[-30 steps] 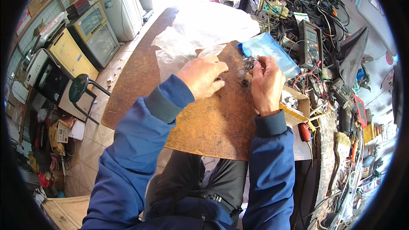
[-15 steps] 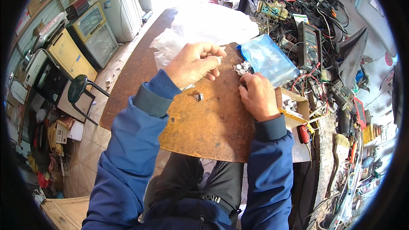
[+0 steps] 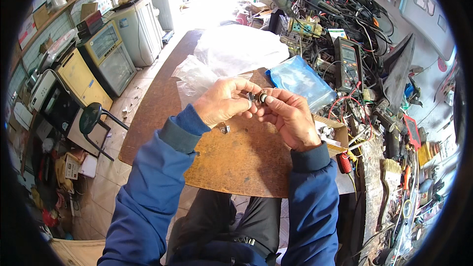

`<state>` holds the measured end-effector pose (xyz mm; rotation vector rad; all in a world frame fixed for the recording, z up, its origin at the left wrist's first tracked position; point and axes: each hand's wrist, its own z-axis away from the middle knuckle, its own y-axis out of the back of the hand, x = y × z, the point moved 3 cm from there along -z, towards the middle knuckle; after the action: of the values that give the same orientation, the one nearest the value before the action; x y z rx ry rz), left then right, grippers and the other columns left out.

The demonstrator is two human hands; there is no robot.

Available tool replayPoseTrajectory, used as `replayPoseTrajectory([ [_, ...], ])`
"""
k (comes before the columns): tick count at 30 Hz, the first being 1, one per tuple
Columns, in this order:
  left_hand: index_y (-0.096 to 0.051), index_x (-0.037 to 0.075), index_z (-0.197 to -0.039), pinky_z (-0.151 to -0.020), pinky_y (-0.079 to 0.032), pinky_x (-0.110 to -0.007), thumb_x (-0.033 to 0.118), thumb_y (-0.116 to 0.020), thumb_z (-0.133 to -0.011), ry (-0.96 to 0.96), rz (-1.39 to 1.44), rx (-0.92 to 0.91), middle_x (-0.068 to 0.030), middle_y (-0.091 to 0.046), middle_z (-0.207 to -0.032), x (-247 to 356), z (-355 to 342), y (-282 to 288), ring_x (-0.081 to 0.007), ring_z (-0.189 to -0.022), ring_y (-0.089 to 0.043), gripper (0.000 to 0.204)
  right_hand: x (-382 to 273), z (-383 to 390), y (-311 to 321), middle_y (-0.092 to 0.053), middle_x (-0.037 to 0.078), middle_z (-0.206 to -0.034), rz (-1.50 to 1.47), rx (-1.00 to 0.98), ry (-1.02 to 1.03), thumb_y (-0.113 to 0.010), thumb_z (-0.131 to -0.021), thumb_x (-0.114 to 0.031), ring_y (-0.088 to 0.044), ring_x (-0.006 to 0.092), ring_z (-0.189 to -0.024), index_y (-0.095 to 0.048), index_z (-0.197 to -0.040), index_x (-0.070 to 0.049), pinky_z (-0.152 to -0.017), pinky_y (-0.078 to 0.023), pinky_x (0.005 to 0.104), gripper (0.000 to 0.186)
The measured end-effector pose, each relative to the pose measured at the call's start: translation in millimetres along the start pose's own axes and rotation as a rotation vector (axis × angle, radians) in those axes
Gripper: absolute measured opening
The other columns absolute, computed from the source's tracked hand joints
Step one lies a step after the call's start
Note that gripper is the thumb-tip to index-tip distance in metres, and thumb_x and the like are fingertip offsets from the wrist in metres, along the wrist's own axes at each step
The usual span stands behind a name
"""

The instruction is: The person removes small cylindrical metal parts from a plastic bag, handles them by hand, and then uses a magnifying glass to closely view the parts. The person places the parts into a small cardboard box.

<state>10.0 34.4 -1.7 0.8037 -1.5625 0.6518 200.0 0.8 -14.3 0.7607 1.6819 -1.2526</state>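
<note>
My left hand (image 3: 221, 103) and my right hand (image 3: 290, 118) meet over the brown tabletop (image 3: 236, 167), fingertips almost touching. Pinched in the right hand is a small round metal part (image 3: 262, 97) with a dark rim. The left thumb and fingers close on a small dark metal piece (image 3: 250, 97) right beside it; whether the two pieces touch I cannot tell. A small shiny metal part (image 3: 224, 129) lies on the table below the left hand. The small white-and-metal parts near the blue bag are hidden behind my right hand.
Beyond my hands lie clear plastic (image 3: 194, 74), a white bag (image 3: 241, 47) and a blue plastic bag (image 3: 303, 81). To the right are an open cardboard box (image 3: 337, 135), a red-handled tool (image 3: 345, 163), a multimeter (image 3: 348, 64) and heaped cables (image 3: 340, 10). A stool (image 3: 90, 117) stands left.
My right hand has lifted from the pile of small parts by the blue bag and come left to my left hand, bringing a round metal part. The view has tilted slightly.
</note>
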Motion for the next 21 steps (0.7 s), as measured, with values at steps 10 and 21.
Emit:
replayPoseTrajectory([
  [10, -0.057, -0.007, -0.131, -0.083, -0.058, -0.027, 0.003, -0.061, -0.098, -0.002, 0.017, 0.004, -0.0102, -0.069, -0.110, 0, 0, 3, -0.0154, -0.094, -0.069, 0.035, 4, 0, 1, -0.071, 0.010, -0.093, 0.019, 0.067, -0.038, -0.065, -0.098, -0.010, -0.071, 0.0156, -0.080, -0.063, -0.102, -0.002, -0.072, -0.058, 0.0281, 0.009],
  [21, -0.065, -0.003, -0.124, -0.082, -0.056, -0.024, -0.002, -0.066, -0.093, -0.096, -0.149, 0.058, -0.0046, -0.069, -0.106, 3, -1, -8, -0.0085, -0.092, -0.066, 0.031, 13, -4, 1, -0.072, 0.011, -0.101, -0.031, 0.022, 0.027, -0.061, -0.101, -0.004, -0.073, 0.0178, -0.086, -0.061, -0.127, 0.006, -0.076, -0.061, 0.0288, 0.028],
])
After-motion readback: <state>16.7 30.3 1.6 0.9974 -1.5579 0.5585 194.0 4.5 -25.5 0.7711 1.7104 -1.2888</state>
